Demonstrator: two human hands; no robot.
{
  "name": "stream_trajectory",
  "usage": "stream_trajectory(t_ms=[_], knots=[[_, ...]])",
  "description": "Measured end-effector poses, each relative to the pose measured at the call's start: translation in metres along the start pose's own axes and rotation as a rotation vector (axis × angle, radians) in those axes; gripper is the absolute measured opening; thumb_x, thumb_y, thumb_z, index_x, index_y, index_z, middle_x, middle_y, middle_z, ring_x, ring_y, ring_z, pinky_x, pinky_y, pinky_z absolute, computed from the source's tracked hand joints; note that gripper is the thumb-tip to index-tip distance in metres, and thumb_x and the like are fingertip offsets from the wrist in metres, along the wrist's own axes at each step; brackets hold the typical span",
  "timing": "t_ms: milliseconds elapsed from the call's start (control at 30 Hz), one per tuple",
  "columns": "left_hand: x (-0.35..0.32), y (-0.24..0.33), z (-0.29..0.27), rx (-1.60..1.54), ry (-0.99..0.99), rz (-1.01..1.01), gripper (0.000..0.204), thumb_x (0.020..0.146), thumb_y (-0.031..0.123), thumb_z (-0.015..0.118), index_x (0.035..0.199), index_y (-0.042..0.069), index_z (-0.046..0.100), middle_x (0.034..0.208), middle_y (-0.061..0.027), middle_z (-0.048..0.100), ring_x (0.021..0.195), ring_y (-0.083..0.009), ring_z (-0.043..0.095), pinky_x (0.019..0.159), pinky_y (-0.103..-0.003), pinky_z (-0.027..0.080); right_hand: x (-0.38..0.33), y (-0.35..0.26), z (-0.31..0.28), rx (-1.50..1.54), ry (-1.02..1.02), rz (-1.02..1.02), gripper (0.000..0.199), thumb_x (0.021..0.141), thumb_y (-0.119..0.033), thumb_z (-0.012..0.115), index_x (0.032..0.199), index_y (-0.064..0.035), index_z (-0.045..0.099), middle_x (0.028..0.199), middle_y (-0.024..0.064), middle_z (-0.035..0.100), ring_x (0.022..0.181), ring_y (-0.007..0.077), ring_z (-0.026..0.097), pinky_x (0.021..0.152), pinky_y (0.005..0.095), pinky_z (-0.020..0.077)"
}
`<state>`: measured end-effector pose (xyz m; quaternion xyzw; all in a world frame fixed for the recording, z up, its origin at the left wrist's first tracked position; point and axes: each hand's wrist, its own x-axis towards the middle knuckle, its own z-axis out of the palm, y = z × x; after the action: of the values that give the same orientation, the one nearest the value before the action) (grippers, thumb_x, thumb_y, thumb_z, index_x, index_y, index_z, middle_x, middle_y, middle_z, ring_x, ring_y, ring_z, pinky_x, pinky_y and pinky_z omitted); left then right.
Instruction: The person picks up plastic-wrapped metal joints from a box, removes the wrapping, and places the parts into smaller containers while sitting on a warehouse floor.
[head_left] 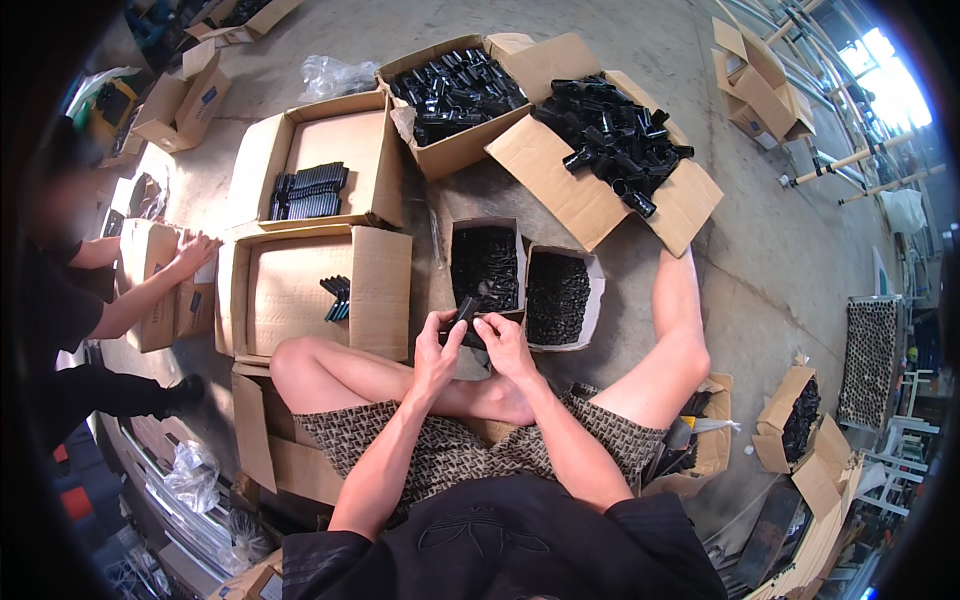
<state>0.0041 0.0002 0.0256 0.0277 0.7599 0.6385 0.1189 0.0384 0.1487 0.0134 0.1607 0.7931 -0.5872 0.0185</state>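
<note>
My left hand (436, 348) is closed around a short black tube-like fitting (466, 308), held upright and tilted over my lap. My right hand (506, 346) is beside it with thumb and fingers pinched together close to the fitting; what they hold is too small to make out. Just beyond my hands stand two small open boxes, the left one (522, 262) and the right one (596, 290), filled with small dark parts. Farther off, a carton (440, 160) and an opened-out carton (530, 165) hold heaps of glossy black fittings.
At left, one carton (385, 300) holds several black fittings; another (250, 165) has them stacked in rows. A co-worker's hands (195, 252) rest on a closed carton (150, 290). More cartons (775, 425) lie at right, near metal tubes (850, 165).
</note>
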Motion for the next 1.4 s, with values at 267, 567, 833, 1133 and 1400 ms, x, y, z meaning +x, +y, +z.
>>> stream_trajectory(t_ms=[267,567,833,1133,1400], knots=[[0.002,-0.004,0.003,-0.006,-0.01,0.024,0.027,0.094,0.017,0.065,0.112,-0.003,0.061,0.091,-0.0107,0.069,0.083,-0.0154,0.064,0.075,-0.029,0.051,0.004,0.022,0.007,0.396,-0.083,0.034,0.022,0.093,-0.008,0.065,0.112,0.0017,0.061,0.102,0.0096,0.068,0.089,0.0137,0.064,0.076,0.0285,0.0523],[0.004,-0.003,0.001,-0.068,-0.065,-0.028,0.023,0.097,0.013,0.061,0.113,-0.004,0.058,0.099,-0.007,0.065,0.09,-0.0101,0.06,0.08,-0.025,0.049,0.003,0.009,0.0,0.258,-0.039,0.028,0.019,0.093,-0.016,0.065,0.102,0.0005,0.065,0.088,0.0095,0.07,0.082,0.0123,0.066,0.073,0.0299,0.0524],[0.004,-0.009,0.0,-0.082,-0.07,-0.062,0.023,0.097,0.013,0.062,0.113,-0.004,0.058,0.099,-0.0067,0.065,0.09,-0.0093,0.059,0.079,-0.024,0.049,0.002,0.001,-0.005,0.162,-0.066,0.082,0.025,0.095,-0.021,0.064,0.105,0.0023,0.063,0.082,0.0088,0.068,0.078,0.0104,0.063,0.069,0.0291,0.0505],[0.004,-0.008,0.0,-0.106,-0.071,-0.083,0.024,0.096,0.015,0.063,0.112,-0.004,0.058,0.097,-0.0066,0.066,0.086,-0.0095,0.059,0.076,-0.025,0.049,0.003,0.005,-0.005,0.057,-0.053,0.05,0.032,0.097,-0.027,0.061,0.113,0.0001,0.064,0.077,0.0083,0.068,0.072,0.009,0.059,0.063,0.0303,0.0478],[0.008,-0.032,-0.003,-0.156,-0.092,-0.217,0.029,0.098,0.022,0.061,0.11,-0.004,0.06,0.093,-0.0068,0.066,0.083,-0.0101,0.059,0.074,-0.026,0.049,-0.004,-0.017,-0.018,0.067,-0.38,0.178,0.038,0.097,-0.037,0.062,0.106,-0.0001,0.062,0.079,0.003,0.065,0.065,0.0107,0.059,0.057,0.029,0.0481]])
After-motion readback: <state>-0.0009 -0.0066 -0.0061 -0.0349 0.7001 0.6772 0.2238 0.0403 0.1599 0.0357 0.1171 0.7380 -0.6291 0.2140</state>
